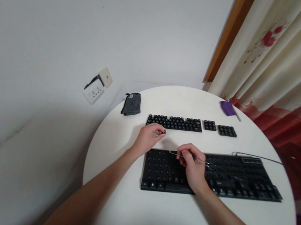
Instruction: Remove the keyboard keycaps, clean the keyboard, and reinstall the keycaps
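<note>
A black keyboard (244,177) lies on the round white table (150,213), with many of its keys off at the left end. My right hand (193,168) rests over it, fingers closed on a thin wire keycap puller (205,162) that points right. My left hand (148,137) hovers just behind the keyboard's left end and pinches a small black keycap (164,132) between thumb and fingertips. Behind it, rows of removed black keycaps (174,122) are laid out in the keyboard's pattern, with two smaller blocks (220,128) to the right.
A grey folded cloth (132,104) lies at the table's back left edge. A purple cloth (227,108) sits at the back right. A wall socket with a plug (97,85) is on the white wall. A flowered curtain (287,63) hangs on the right.
</note>
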`<state>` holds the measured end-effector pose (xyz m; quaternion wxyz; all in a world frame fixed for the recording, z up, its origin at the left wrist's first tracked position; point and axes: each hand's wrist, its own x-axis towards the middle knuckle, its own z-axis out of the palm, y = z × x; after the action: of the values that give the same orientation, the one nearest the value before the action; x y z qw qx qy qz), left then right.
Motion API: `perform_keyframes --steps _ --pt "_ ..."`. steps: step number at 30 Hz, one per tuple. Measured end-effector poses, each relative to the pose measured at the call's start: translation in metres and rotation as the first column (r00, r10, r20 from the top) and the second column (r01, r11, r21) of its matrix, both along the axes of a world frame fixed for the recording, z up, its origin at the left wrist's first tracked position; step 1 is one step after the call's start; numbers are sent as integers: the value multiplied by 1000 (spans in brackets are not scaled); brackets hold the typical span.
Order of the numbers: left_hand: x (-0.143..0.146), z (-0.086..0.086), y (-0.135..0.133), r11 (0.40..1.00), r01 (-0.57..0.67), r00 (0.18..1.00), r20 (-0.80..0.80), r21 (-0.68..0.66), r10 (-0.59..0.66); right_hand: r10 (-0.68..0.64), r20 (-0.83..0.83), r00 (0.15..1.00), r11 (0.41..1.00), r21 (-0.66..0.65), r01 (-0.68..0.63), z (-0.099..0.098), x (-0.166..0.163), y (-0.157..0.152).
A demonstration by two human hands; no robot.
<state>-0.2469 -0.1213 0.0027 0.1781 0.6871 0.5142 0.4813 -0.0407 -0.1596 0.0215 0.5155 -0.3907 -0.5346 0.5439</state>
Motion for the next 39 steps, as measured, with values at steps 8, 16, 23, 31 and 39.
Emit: perform_keyframes --steps 8,16,23,31,39 --pt "6 21 5 999 36 999 25 2 -36 1 -11 1000 1000 19 0 -3 -1 1" --pt "0 21 27 996 44 939 -345 76 -15 11 13 1000 999 30 -11 -4 0 1" --pt "-15 -4 23 1000 21 864 -504 12 -13 18 3 1000 999 28 -18 -4 0 0" --pt "-18 0 20 998 -16 877 -479 63 44 7 11 1000 999 38 -7 -5 0 0" --pt "-19 -5 23 995 -74 893 -439 74 99 16 17 1000 999 50 -17 -5 0 -1"
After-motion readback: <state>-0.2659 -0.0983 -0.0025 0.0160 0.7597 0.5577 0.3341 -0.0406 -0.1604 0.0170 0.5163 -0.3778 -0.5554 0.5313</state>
